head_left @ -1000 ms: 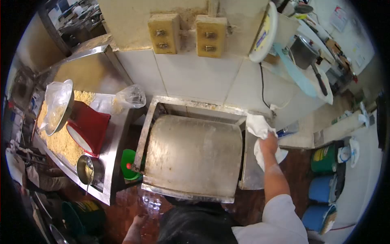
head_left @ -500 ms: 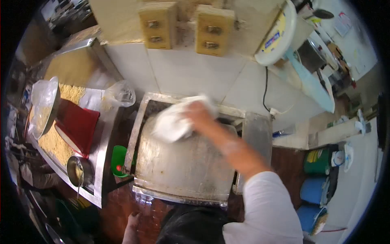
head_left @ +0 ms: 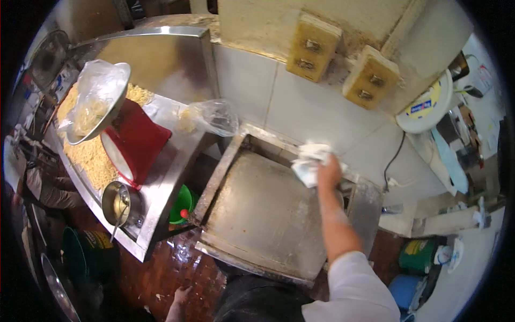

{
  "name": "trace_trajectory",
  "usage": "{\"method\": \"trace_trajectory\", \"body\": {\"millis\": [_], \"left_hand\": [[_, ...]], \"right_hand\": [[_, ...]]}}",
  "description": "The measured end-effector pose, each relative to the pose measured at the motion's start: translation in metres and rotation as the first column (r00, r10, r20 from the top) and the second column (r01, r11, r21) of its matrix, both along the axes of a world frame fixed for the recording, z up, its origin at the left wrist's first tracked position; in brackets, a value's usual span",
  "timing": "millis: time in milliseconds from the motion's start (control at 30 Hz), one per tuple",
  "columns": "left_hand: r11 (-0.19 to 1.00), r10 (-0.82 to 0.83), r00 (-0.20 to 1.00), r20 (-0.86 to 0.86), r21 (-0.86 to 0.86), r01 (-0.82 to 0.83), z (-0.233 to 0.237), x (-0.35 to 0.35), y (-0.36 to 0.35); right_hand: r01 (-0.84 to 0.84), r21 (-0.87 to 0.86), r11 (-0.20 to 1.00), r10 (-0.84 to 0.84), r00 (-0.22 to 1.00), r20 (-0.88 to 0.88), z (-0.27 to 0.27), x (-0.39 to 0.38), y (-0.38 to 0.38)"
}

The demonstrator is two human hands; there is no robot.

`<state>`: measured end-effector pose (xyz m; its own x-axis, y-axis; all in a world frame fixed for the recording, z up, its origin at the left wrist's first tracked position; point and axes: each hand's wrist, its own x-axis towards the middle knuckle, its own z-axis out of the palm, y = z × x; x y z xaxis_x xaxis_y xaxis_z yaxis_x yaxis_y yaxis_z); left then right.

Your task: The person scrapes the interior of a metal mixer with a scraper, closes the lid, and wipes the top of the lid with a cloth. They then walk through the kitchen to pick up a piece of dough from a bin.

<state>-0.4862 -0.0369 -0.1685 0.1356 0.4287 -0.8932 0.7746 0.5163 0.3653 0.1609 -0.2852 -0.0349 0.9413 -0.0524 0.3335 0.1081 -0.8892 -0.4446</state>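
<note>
My right hand [head_left: 330,173] grips a crumpled white cloth [head_left: 310,161] near the back right of a flat metal griddle plate [head_left: 257,198]. The cloth is bunched up at the frame's rear edge by the tiled wall, partly hidden by the hand. The plate looks smooth and shiny with a few small dark specks. Low in the head view, my left hand [head_left: 183,295] hangs over the floor in front of the griddle. It holds nothing that I can see, and its fingers look loosely apart.
Left of the griddle, a steel table [head_left: 161,196] carries noodles [head_left: 88,161], a red scale [head_left: 139,139], a metal pot [head_left: 119,204] and a plastic bag [head_left: 214,115]. A green bucket [head_left: 182,204] stands between. A black cord [head_left: 396,155] hangs on the right; bins [head_left: 416,255] stand beyond.
My right hand has moved the cloth toward the plate's back right, and the cloth is now more bunched. The camera view has turned left and tilted.
</note>
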Motion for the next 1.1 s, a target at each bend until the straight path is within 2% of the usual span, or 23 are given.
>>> {"method": "trace_trajectory", "body": {"millis": [33,100,167,233,300,367,400,467,533,567,600,633,667,700,733,767,833,933,967,1000,1033,1067,1100], "left_hand": [[0.997,0.076,0.997,0.019,-0.002,-0.076,0.001,-0.004,-0.003],[0.999,0.050,0.998,-0.046,-0.010,-0.051,-0.001,-0.016,-0.004],[0.997,0.020,1.000,0.011,0.081,-0.021,0.006,-0.031,-0.011],[0.997,-0.047,0.998,-0.029,0.066,0.049,0.007,-0.040,-0.017],[0.986,-0.163,0.984,-0.067,0.027,0.165,0.002,-0.041,-0.024],[0.985,-0.170,0.985,0.005,0.009,0.170,0.006,-0.008,-0.029],[0.984,-0.172,0.982,0.082,0.071,0.166,0.064,0.054,-0.039],[0.968,-0.229,0.922,0.311,0.175,0.181,0.127,0.138,-0.045],[0.983,-0.060,0.819,0.571,-0.110,0.149,0.162,0.204,-0.046],[0.985,0.005,0.787,0.617,-0.140,0.103,0.173,0.235,-0.050],[0.983,0.066,0.750,0.658,-0.171,0.063,0.177,0.266,-0.052],[0.936,0.227,0.661,0.715,-0.348,0.055,0.175,0.301,-0.053],[0.856,0.388,0.565,0.728,-0.513,0.073,0.172,0.327,-0.054],[0.854,0.380,0.569,0.729,-0.513,0.088,0.173,0.338,-0.057],[0.910,0.243,0.512,0.824,-0.376,0.173,0.174,0.349,-0.060],[0.943,0.098,0.435,0.895,-0.224,0.248,0.190,0.366,-0.065],[0.928,-0.001,0.579,0.816,-0.214,0.304,0.202,0.372,-0.082],[0.918,-0.200,0.593,0.780,-0.062,0.391,0.215,0.384,-0.084],[0.914,-0.384,0.557,0.736,0.218,0.341,0.210,0.385,-0.079],[0.833,-0.547,0.542,0.638,0.480,0.275,0.200,0.384,-0.073],[0.727,-0.639,0.540,0.548,0.660,0.191,0.175,0.372,-0.058],[0.805,-0.551,0.577,0.603,0.566,0.178,0.171,0.354,-0.042],[0.872,-0.455,0.612,0.647,0.463,0.159,0.170,0.335,-0.027]], "right_hand": [[-0.147,-0.001,0.989,0.146,0.979,0.142,-0.013,0.006,0.038],[-0.241,-0.009,0.970,0.239,0.953,0.187,-0.012,0.001,0.114],[-0.293,0.314,0.903,0.318,0.948,-0.031,-0.020,0.013,0.163],[-0.328,0.656,0.680,0.670,0.641,-0.374,0.012,0.025,0.198],[-0.480,0.625,0.616,0.774,0.519,-0.363,0.072,-0.001,0.197],[-0.512,0.502,0.697,0.686,0.680,-0.260,0.077,-0.028,0.181],[-0.534,0.519,0.668,0.651,0.757,-0.058,0.060,-0.042,0.167],[-0.190,0.810,0.555,0.578,0.789,-0.210,0.061,-0.083,0.131],[0.340,0.884,0.319,0.574,0.673,-0.466,0.073,-0.136,0.100],[0.421,0.899,0.121,0.619,0.676,-0.399,0.070,-0.165,0.090],[0.375,0.903,0.208,0.655,0.632,-0.413,0.066,-0.191,0.081],[0.324,0.901,0.289,0.684,0.589,-0.431,0.062,-0.212,0.072],[0.026,0.850,0.526,0.745,0.467,-0.476,0.048,-0.225,0.061],[-0.300,0.695,0.653,0.753,0.351,-0.556,0.035,-0.230,0.051],[-0.413,0.789,0.456,0.834,0.509,-0.216,0.033,-0.229,0.046],[-0.140,0.896,0.422,0.844,0.423,-0.331,0.050,-0.226,0.037],[-0.079,0.896,0.437,0.813,0.461,-0.356,0.042,-0.224,0.025],[0.071,0.896,0.437,0.747,0.527,-0.406,0.026,-0.216,0.021],[0.112,0.895,0.432,0.729,0.540,-0.420,0.035,-0.211,0.023],[-0.053,0.834,0.550,0.704,0.566,-0.428,0.045,-0.193,0.024],[-0.195,0.791,0.580,0.648,0.699,-0.303,0.025,-0.170,0.021],[-0.290,0.593,0.751,0.494,0.843,-0.214,0.018,-0.141,0.013],[-0.144,0.335,0.931,0.275,0.881,-0.386,0.090,-0.122,0.013]]}}
